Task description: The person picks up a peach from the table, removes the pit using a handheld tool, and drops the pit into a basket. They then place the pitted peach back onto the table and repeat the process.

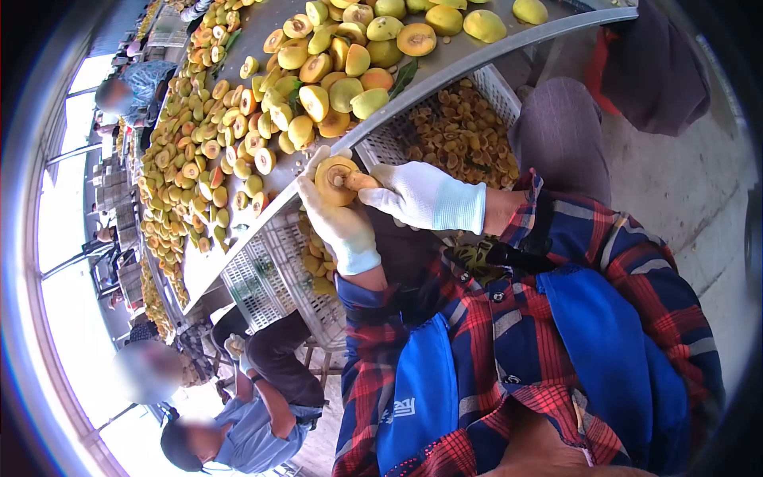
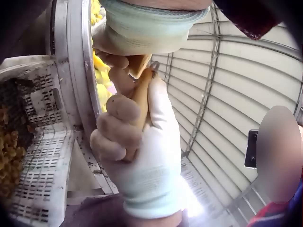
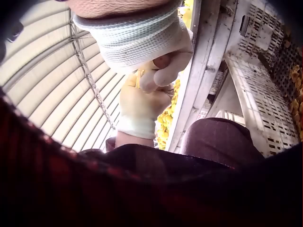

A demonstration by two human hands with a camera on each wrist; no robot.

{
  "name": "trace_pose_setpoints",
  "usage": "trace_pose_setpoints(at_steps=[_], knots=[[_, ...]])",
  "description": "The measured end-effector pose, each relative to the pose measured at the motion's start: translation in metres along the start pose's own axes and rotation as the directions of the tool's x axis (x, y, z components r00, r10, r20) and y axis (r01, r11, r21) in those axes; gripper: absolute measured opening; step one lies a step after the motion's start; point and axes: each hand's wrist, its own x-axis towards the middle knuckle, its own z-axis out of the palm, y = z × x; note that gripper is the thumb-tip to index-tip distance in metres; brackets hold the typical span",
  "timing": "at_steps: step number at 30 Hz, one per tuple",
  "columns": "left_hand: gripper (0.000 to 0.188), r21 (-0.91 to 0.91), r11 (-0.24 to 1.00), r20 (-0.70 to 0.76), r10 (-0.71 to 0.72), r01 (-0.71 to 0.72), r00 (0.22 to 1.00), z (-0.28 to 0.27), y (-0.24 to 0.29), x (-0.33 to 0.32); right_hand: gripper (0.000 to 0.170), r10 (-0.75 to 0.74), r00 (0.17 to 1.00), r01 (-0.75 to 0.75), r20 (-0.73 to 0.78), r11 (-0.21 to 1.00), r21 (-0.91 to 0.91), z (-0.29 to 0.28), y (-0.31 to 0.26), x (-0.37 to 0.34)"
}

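In the head view my gloved left hand (image 1: 343, 226) holds a halved yellow peach (image 1: 324, 191), cut face up with the brown pit area showing. My gloved right hand (image 1: 417, 195) grips a pitting tool by its wooden handle (image 1: 362, 181), its working end at the middle of the cut face. The left wrist view shows the right hand's fingers curled round the handle (image 2: 142, 97), with a bit of metal (image 2: 155, 65) at its tip beside the fruit. From the right wrist, the round butt of the handle (image 3: 162, 61) shows between the fingers.
A metal-edged table (image 1: 477, 54) bears many halved peaches (image 1: 314, 102). Below its edge, a white crate (image 1: 497, 91) holds brown pit pieces (image 1: 461, 131); another crate (image 1: 274, 274) stands to the left. A seated person (image 1: 258, 421) is close by on the left.
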Motion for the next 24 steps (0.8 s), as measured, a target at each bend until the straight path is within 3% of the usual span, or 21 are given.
trace_pose_setpoints(at_steps=[3, 5, 6, 8, 9, 10, 11, 12, 13, 14, 15, 17, 18, 19, 20, 21, 23, 24], knots=[[0.054, 0.084, 0.994, -0.014, 0.074, -0.072, 0.997, 0.008, -0.001, -0.004, 0.041, -0.017, 1.000, 0.017, 0.021, 1.000, 0.000, -0.006, -0.004, -0.002], [0.053, 0.332, 0.934, -0.082, 0.164, -0.128, 0.983, 0.012, -0.002, -0.004, 0.045, 0.199, 0.947, -0.253, 0.252, 0.945, 0.206, -0.012, -0.010, -0.003], [0.053, 0.334, 0.934, -0.083, 0.162, -0.126, 0.983, 0.012, -0.003, -0.004, 0.045, 0.200, 0.947, -0.255, 0.253, 0.944, 0.208, -0.016, -0.013, -0.004], [0.047, 0.467, 0.869, -0.076, 0.222, -0.162, 0.972, 0.010, -0.003, -0.004, 0.049, 0.337, 0.829, -0.448, 0.445, 0.877, 0.170, -0.026, -0.017, -0.004], [0.047, 0.469, 0.869, -0.075, 0.219, -0.159, 0.973, 0.008, -0.003, -0.004, 0.049, 0.338, 0.829, -0.450, 0.445, 0.876, 0.173, -0.029, -0.012, -0.002], [0.045, 0.523, 0.834, -0.039, 0.229, -0.176, 0.973, 0.005, -0.003, -0.003, 0.051, 0.308, 0.763, -0.520, 0.568, 0.814, 0.257, -0.032, -0.006, 0.000], [0.044, 0.574, 0.796, -0.001, 0.236, -0.192, 0.972, 0.003, -0.002, -0.003, 0.053, 0.256, 0.689, -0.594, 0.678, 0.736, 0.325, -0.032, -0.002, 0.001], [0.044, 0.576, 0.795, 0.002, 0.230, -0.190, 0.973, 0.000, 0.001, -0.004, 0.059, 0.192, 0.674, -0.655, 0.714, 0.603, 0.456, -0.029, -0.002, -0.003], [0.043, 0.633, 0.724, 0.108, 0.271, -0.276, 0.956, -0.001, 0.005, -0.003, 0.059, 0.193, 0.675, -0.655, 0.712, 0.603, 0.457, -0.028, 0.001, -0.003], [0.043, 0.674, 0.642, 0.214, 0.303, -0.365, 0.929, -0.001, 0.008, -0.003, 0.059, 0.134, 0.642, -0.696, 0.754, 0.513, 0.502, -0.028, 0.000, -0.003], [0.043, 0.673, 0.642, 0.215, 0.305, -0.367, 0.928, -0.001, 0.009, -0.003, 0.059, 0.069, 0.612, -0.735, 0.788, 0.418, 0.534, -0.028, -0.001, -0.002], [0.044, 0.395, 0.893, 0.185, 0.154, -0.217, 0.971, -0.002, 0.009, -0.004, 0.057, 0.052, 0.601, -0.716, 0.797, 0.479, 0.508, -0.028, -0.003, -0.003], [0.044, 0.394, 0.893, 0.185, 0.155, -0.217, 0.971, -0.003, 0.009, -0.004, 0.057, 0.149, 0.653, -0.628, 0.742, 0.655, 0.421, -0.026, -0.004, -0.005], [0.044, 0.327, 0.938, 0.195, 0.052, -0.115, 0.979, -0.003, 0.008, -0.004, 0.056, 0.227, 0.708, -0.530, 0.669, 0.797, 0.291, -0.026, -0.009, -0.007], [0.044, 0.258, 0.966, 0.211, -0.047, -0.009, 0.976, -0.004, 0.007, -0.005, 0.056, 0.274, 0.695, -0.561, 0.664, 0.785, 0.264, -0.024, -0.007, -0.006], [0.044, 0.258, 0.966, 0.212, -0.045, -0.011, 0.976, -0.003, 0.006, -0.007, 0.056, 0.273, 0.696, -0.560, 0.664, 0.786, 0.263, -0.022, 0.000, -0.007], [0.043, 0.088, 0.994, 0.259, -0.079, 0.058, 0.963, -0.003, 0.002, -0.010, 0.054, -0.006, 0.611, -0.725, 0.792, 0.398, 0.562, -0.020, 0.013, -0.011], [0.039, 0.046, 0.999, 0.282, -0.031, 0.018, 0.959, -0.002, 0.000, -0.008, 0.054, -0.075, 0.577, -0.772, 0.813, 0.275, 0.573, -0.020, 0.013, -0.011]])
